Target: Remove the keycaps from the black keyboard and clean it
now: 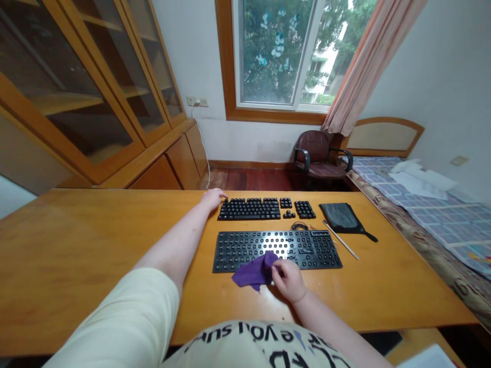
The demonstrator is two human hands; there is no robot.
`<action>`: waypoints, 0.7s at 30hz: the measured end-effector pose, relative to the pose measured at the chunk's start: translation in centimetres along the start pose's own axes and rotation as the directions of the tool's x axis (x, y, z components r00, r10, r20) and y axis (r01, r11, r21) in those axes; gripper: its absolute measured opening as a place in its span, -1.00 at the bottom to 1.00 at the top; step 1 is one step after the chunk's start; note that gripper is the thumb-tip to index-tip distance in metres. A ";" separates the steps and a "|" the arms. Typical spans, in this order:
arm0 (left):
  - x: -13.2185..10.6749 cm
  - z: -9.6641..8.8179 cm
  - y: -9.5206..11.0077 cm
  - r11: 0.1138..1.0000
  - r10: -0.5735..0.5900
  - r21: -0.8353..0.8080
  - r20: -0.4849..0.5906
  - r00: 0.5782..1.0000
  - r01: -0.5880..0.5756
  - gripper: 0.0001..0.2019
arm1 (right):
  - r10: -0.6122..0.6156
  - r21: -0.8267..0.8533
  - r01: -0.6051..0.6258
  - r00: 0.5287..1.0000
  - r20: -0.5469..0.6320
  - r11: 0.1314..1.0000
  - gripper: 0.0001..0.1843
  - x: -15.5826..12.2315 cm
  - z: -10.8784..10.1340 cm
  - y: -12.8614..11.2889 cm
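My left hand (213, 198) reaches to the upper left corner of the loose black keycaps (251, 208), which lie in keyboard order on the table. Its thumb and fingertips close on a small keycap at that corner. In my right hand (290, 280) is a purple cloth (255, 271), pinched between thumb and fingers. Part of the cloth rests over the front edge of the black keyboard base (238, 245). Bare switches show in rows on the base, its keycaps off. More keycaps form a number pad block (305, 209) to the right.
A black zip pouch (339, 217) and a thin pale stick (341, 240) lie right of the keyboard base. A coiled black cable (299, 226) sits behind it. Beyond the wooden table (95, 266) are a brown armchair (318, 153), a bed (433, 204) and a glass-door cabinet (149, 138).
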State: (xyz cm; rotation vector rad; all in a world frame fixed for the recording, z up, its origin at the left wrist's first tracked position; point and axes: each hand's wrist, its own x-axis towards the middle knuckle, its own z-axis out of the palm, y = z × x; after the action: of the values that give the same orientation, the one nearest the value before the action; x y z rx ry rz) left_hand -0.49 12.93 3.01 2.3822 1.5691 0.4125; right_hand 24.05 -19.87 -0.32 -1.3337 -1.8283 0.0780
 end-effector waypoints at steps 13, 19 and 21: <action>-1.4 -0.6 -1.4 0.995 0.085 0.041 0.018 0.996 -0.085 -0.71 | 0.052 0.034 -0.054 0.998 0.033 0.998 -0.87 0.2 -0.2 -0.1; -1.9 -0.4 -0.8 0.999 -0.005 -0.033 0.000 1.000 0.005 -0.83 | 0.053 0.042 -0.054 0.998 0.026 0.998 -0.88 0.2 -0.1 0.0; -2.5 -0.6 -0.7 0.997 -0.036 -0.068 -0.031 0.999 0.033 -0.85 | 0.056 0.039 -0.058 0.998 0.032 0.998 -0.87 0.2 -0.1 0.0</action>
State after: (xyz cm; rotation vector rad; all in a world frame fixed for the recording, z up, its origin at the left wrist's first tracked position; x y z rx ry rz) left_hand -2.25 10.89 3.04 2.3056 1.5816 0.4911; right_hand 24.12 -19.74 -0.12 -1.3635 -1.8056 0.1661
